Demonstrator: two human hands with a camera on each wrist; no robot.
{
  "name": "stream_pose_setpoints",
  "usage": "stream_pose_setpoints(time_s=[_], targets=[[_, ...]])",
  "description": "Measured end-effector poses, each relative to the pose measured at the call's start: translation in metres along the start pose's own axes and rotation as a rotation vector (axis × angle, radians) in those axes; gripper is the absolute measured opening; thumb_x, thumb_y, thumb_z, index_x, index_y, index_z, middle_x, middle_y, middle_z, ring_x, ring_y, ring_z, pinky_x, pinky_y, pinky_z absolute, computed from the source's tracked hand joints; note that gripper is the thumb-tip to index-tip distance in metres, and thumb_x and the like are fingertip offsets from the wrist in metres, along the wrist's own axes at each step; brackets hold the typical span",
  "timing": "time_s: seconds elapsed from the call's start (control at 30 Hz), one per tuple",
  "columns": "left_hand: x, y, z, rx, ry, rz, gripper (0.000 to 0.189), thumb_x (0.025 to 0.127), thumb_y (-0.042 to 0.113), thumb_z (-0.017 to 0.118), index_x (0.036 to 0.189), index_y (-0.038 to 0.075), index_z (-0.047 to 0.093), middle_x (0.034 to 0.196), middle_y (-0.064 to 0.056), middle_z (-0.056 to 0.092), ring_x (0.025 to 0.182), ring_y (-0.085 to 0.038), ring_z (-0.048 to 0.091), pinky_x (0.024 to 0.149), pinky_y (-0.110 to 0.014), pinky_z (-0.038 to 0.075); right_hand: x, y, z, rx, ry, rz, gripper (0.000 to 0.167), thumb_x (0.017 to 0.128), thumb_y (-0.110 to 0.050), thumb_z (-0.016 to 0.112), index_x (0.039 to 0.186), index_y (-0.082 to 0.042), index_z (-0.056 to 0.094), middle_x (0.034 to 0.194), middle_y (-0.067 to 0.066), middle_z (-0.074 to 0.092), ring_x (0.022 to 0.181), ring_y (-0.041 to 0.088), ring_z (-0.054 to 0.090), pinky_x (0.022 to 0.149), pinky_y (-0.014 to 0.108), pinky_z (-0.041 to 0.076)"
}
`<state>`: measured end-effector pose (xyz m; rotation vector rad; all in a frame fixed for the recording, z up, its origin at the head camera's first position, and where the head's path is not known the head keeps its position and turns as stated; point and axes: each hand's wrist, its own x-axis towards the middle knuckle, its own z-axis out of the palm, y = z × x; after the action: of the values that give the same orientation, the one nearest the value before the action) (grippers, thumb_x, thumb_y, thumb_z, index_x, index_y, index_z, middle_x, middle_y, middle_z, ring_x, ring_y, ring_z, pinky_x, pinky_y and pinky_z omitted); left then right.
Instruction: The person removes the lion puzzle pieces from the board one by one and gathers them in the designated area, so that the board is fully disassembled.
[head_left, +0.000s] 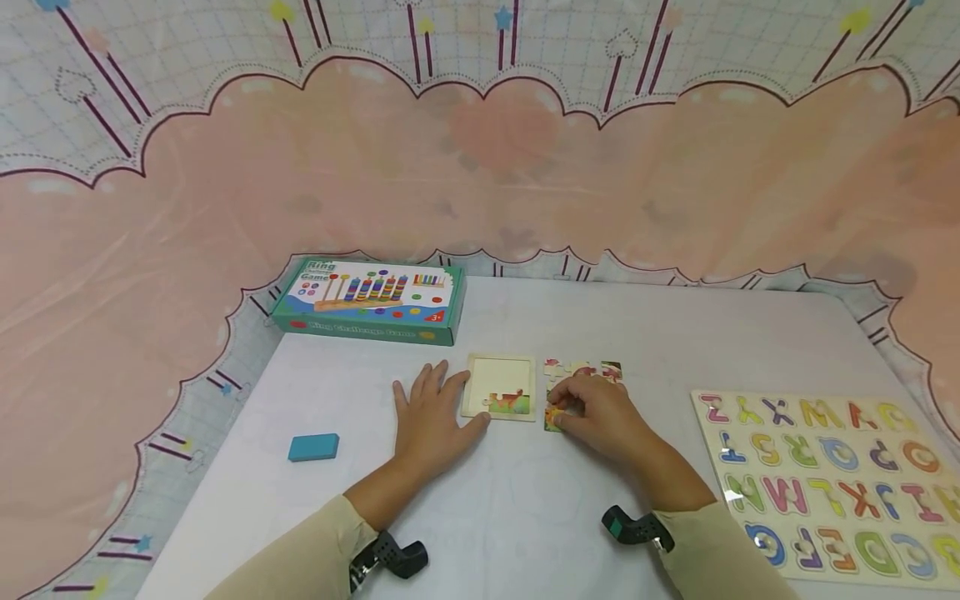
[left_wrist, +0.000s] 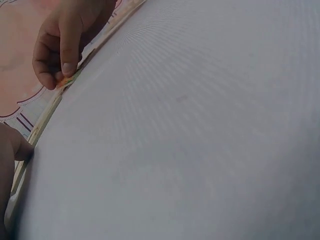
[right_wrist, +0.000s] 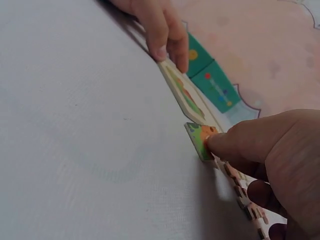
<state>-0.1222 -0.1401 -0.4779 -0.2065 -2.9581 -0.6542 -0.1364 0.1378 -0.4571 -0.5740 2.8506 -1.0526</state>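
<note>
In the head view a small square wooden puzzle tray [head_left: 498, 365] lies at the table's middle, with joined picture pieces [head_left: 512, 402] in its lower right part. My left hand [head_left: 432, 417] lies spread, fingers fairly straight, its index finger and thumb touching the tray's left side. Just right of the tray are loose jigsaw pieces [head_left: 611, 370], partly hidden by my right hand [head_left: 606, 414]. That hand pinches a green and orange puzzle piece [right_wrist: 197, 139] between thumb and fingers. In the right wrist view this piece is close to the tray's near corner.
A green ring game box [head_left: 367, 302] stands at the back left. A blue block [head_left: 313, 447] lies left of my left hand. On the right is a large alphabet puzzle board [head_left: 813, 521] with colored letters. Patterned cloth [head_left: 525, 183] hangs behind the white table [head_left: 480, 508].
</note>
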Motion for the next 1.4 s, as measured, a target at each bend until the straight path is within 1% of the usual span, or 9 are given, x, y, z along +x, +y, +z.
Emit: stream_pose_setpoints(time_s=[0.13, 0.23, 0.37, 0.53, 0.8, 0.93, 1.07, 1.33, 1.4], targets=[[0.000, 0.000, -0.001, 0.002, -0.011, -0.010, 0.072, 0.089, 0.053, 0.075, 0.150, 0.016, 0.061, 0.165, -0.019, 0.042, 0.158, -0.044, 0.027, 0.120, -0.079, 0.003, 0.000, 0.001, 0.003, -0.032, 0.016, -0.017, 0.018, 0.089, -0.008, 0.083, 0.101, -0.021, 0.077, 0.098, -0.012, 0.073, 0.095, 0.012, 0.065, 0.095, 0.049, 0.042], [0.001, 0.000, -0.003, -0.006, -0.018, -0.015, 0.072, 0.090, 0.053, 0.075, 0.150, 0.015, 0.060, 0.165, -0.019, 0.042, 0.158, -0.044, 0.026, 0.120, -0.079, 0.002, 0.000, 0.001, 0.005, -0.054, 0.028, -0.026, 0.018, 0.089, -0.008, 0.083, 0.102, -0.020, 0.078, 0.099, -0.011, 0.074, 0.097, 0.014, 0.065, 0.097, 0.052, 0.041], [0.001, 0.001, -0.004, -0.035, -0.030, -0.014, 0.074, 0.090, 0.052, 0.075, 0.151, 0.014, 0.059, 0.166, -0.020, 0.040, 0.158, -0.044, 0.025, 0.120, -0.078, 0.000, -0.002, 0.001, 0.004, -0.062, 0.050, -0.056, 0.020, 0.088, -0.007, 0.082, 0.105, -0.017, 0.077, 0.098, -0.009, 0.071, 0.092, 0.014, 0.062, 0.089, 0.045, 0.045], [0.002, 0.003, -0.006, -0.065, -0.041, -0.025, 0.076, 0.090, 0.050, 0.075, 0.154, 0.016, 0.055, 0.166, -0.021, 0.039, 0.159, -0.045, 0.023, 0.120, -0.079, -0.002, -0.001, 0.000, 0.001, -0.013, 0.057, -0.111, 0.023, 0.088, -0.003, 0.080, 0.109, -0.014, 0.076, 0.097, -0.005, 0.067, 0.087, 0.015, 0.058, 0.078, 0.034, 0.050], [0.008, 0.012, -0.005, -0.071, -0.063, -0.030, 0.074, 0.090, 0.052, 0.075, 0.153, 0.018, 0.058, 0.167, -0.021, 0.037, 0.159, -0.046, 0.021, 0.117, -0.082, -0.003, 0.008, -0.007, -0.002, 0.026, -0.020, -0.106, 0.025, 0.094, -0.007, 0.077, 0.118, -0.014, 0.075, 0.114, -0.004, 0.071, 0.103, 0.016, 0.063, 0.091, 0.040, 0.055], [0.010, 0.016, -0.002, -0.085, -0.066, -0.014, 0.073, 0.090, 0.054, 0.075, 0.152, 0.018, 0.059, 0.167, -0.022, 0.037, 0.159, -0.047, 0.021, 0.117, -0.082, -0.003, 0.017, -0.014, -0.002, 0.040, -0.041, -0.149, 0.025, 0.093, -0.005, 0.074, 0.118, -0.010, 0.075, 0.109, -0.001, 0.072, 0.096, 0.018, 0.063, 0.086, 0.038, 0.054], [0.012, 0.017, 0.001, -0.064, -0.062, -0.011, 0.073, 0.089, 0.056, 0.075, 0.150, 0.019, 0.061, 0.167, -0.022, 0.037, 0.159, -0.046, 0.021, 0.117, -0.082, -0.003, 0.027, -0.023, -0.002, 0.040, -0.072, -0.180, 0.026, 0.092, -0.004, 0.072, 0.118, -0.008, 0.075, 0.109, 0.002, 0.072, 0.093, 0.021, 0.060, 0.082, 0.038, 0.052], [0.011, 0.016, 0.006, -0.026, -0.038, -0.001, 0.074, 0.089, 0.061, 0.073, 0.149, 0.020, 0.062, 0.167, -0.020, 0.038, 0.159, -0.044, 0.023, 0.118, -0.081, 0.000, 0.048, -0.037, 0.006, -0.100, -0.173, -0.201, 0.039, 0.096, -0.013, 0.074, 0.135, -0.009, 0.070, 0.126, 0.004, 0.072, 0.115, 0.025, 0.064, 0.103, 0.051, 0.050], [0.010, 0.017, 0.007, -0.021, -0.032, 0.001, 0.075, 0.089, 0.063, 0.073, 0.150, 0.020, 0.062, 0.167, -0.020, 0.039, 0.159, -0.044, 0.024, 0.118, -0.081, 0.000, 0.052, -0.039, 0.007, -0.124, -0.208, -0.223, 0.040, 0.097, -0.015, 0.075, 0.136, -0.009, 0.070, 0.127, 0.005, 0.071, 0.116, 0.026, 0.064, 0.103, 0.052, 0.050]])
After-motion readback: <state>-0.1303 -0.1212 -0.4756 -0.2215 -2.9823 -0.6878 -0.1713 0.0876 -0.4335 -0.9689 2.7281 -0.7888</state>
